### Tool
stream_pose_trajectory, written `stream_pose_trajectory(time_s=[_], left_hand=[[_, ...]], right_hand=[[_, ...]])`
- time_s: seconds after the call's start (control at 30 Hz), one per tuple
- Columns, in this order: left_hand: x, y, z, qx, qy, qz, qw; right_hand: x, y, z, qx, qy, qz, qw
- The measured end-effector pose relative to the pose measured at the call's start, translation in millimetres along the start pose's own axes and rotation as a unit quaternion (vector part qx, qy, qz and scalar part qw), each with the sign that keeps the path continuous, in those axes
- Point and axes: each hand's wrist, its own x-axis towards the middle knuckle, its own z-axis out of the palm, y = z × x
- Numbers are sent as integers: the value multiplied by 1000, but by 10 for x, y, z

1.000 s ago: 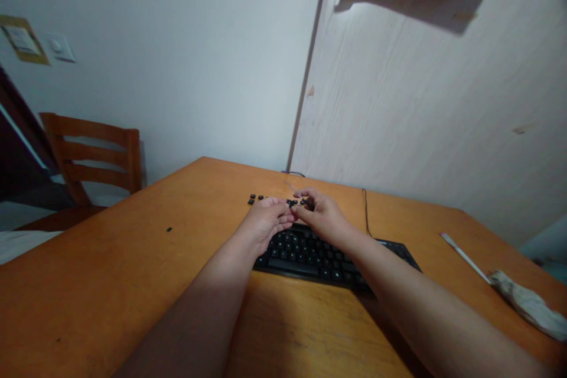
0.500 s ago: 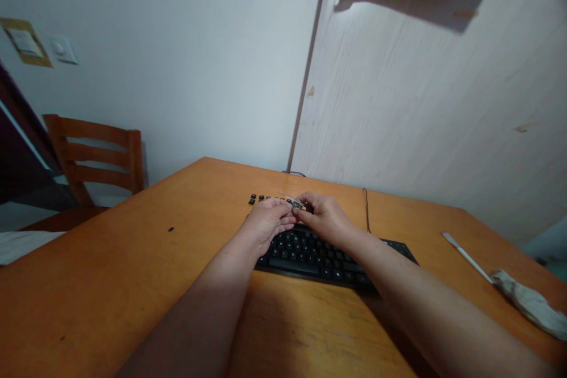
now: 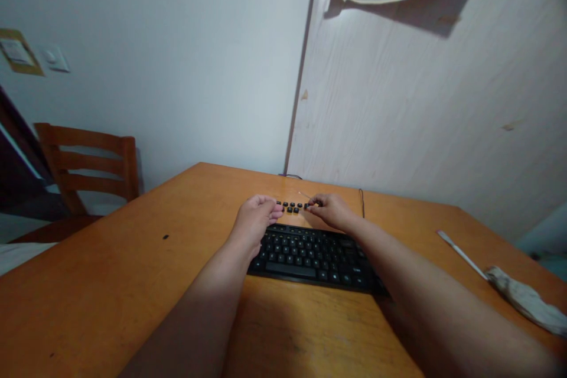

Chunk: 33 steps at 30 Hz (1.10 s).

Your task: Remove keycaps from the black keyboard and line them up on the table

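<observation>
My right hand point(image 3: 328, 209) is closed, pinching a thin tool with a slim, pale shaft point(image 3: 304, 195) that sticks out up and to the left. Its exact kind is too small to tell. Below the tool, my right fingertips touch a black keycap point(image 3: 307, 207) at the right end of a group of loose keycaps point(image 3: 290, 209). At the left end of that group is my left hand point(image 3: 257, 217), its fingers loosely stretched toward the keycaps and nothing visible in them. A black keyboard point(image 3: 292, 269) lies under and in front of both hands, partly covered by my right forearm.
One small black piece point(image 3: 165, 237) lies apart on the wooden table point(image 3: 195, 201) at left. To the right are a long white-handled brush point(image 3: 463, 254) and a crumpled cloth point(image 3: 525, 301). A dark cable point(image 3: 362, 203) runs behind the keyboard. A wooden chair point(image 3: 91, 159) stands at left.
My hands have come apart from each other. The right one, still with the thin tool, has reached the row of loose keycaps. The left has drawn left. The camera view has shifted slightly.
</observation>
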Motion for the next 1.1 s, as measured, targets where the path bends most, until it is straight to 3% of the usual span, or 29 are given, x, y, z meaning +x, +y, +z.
stream_pose_trajectory(time_s=[0.43,1.1], left_hand=[[9,-2,-28,-17,17,-5,1000],[46,-68,-46,9,5,-8,1000]], right_hand=[[59,144,240,-31,-33,54,998],[86,94,270,-50,-45,51,996]])
